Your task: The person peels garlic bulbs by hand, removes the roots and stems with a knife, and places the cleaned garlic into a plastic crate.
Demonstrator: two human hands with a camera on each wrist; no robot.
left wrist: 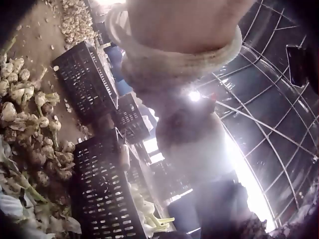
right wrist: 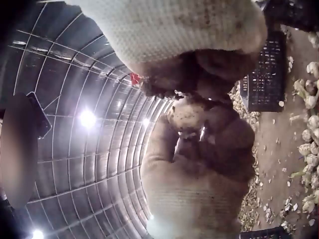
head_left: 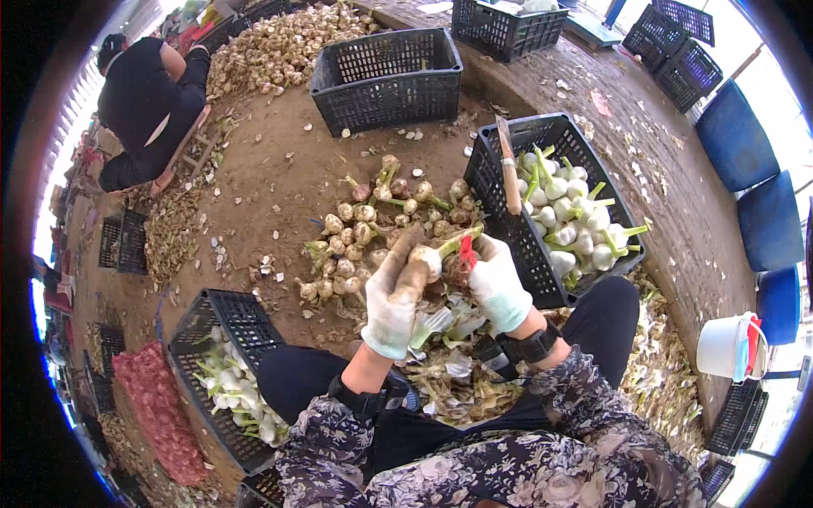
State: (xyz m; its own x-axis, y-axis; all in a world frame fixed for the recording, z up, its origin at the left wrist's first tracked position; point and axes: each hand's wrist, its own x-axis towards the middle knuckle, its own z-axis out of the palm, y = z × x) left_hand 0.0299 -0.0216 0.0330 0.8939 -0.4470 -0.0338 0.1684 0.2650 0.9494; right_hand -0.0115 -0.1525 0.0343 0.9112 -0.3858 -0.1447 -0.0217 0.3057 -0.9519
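In the head view the gloved left hand (head_left: 395, 296) holds a garlic bulb (head_left: 426, 263) with its fingers and thumb round it; a green stem (head_left: 460, 240) points to the right. The gloved right hand (head_left: 498, 284) pinches at the stem and root side of the bulb, with a red strip (head_left: 467, 251) at its fingers. In the right wrist view the bulb (right wrist: 188, 115) sits between the left hand (right wrist: 199, 169) and the right hand (right wrist: 189, 45). Unpeeled garlic (head_left: 345, 245) lies just beyond the hands. The left wrist view shows the gloves blurred, the bulb hidden.
A crate (head_left: 518, 245) of white garlic stands at the right, a wooden-handled knife (head_left: 510, 173) on its rim. Another garlic crate (head_left: 206, 315) is at the left, beside a red net sack (head_left: 158, 411). Farther off are a dark crate (head_left: 385, 106) and a seated person (head_left: 152, 106).
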